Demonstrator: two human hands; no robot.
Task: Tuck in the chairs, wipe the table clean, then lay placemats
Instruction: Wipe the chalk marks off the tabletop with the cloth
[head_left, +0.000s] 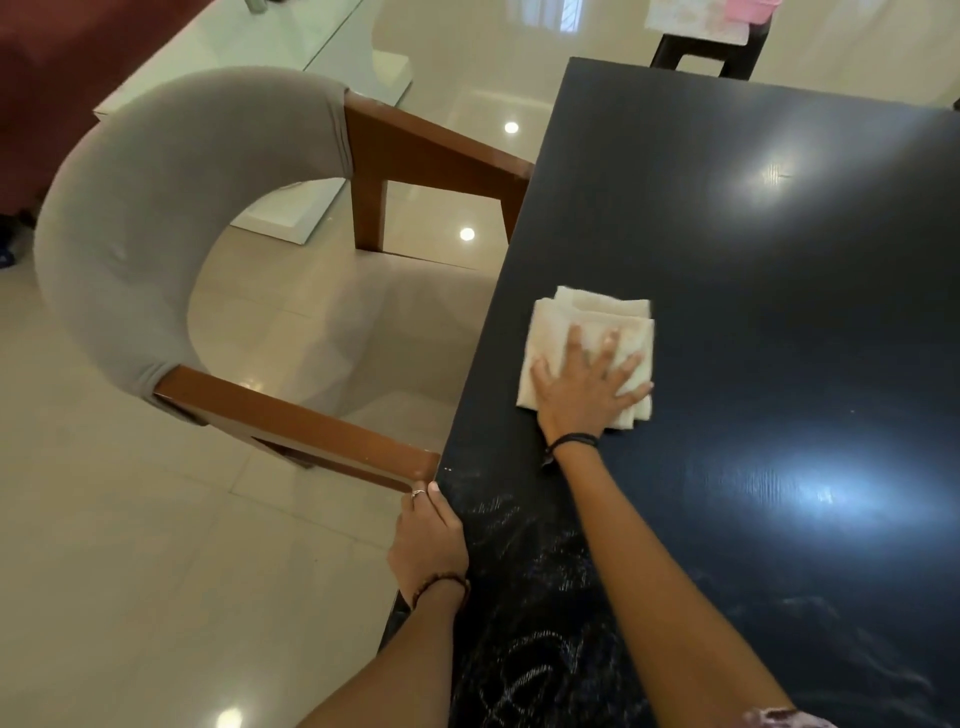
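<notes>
The dining table (753, 322) has a flat, glossy, near-black top with a faint wood grain; ceiling lights glare off it in soft white patches. Its long left edge runs from the lower middle of the view up toward the far corner, and pale chalky scribbles (524, 623) mark the near part of the top.

A cream cloth (597, 317), folded into a thick, soft, rough square with layered edges, lies flat on the top near that left edge. The right hand (584, 387) presses down on it with all fingers straight and spread, palm flat, a dark band at the wrist.

The left hand (428, 540) rests along the table's edge, fingers curled down over the side, a ring on one finger and a beaded bracelet at the wrist. Its fingertips sit just beside the end of the chair's near armrest.

The armchair (124, 218) has a curved back wrapped in smooth grey fabric and straight reddish-brown wooden arms and legs. Its arms point toward the table, both ends meeting the table's edge. Glossy beige tiles (130, 571) cover the floor.
</notes>
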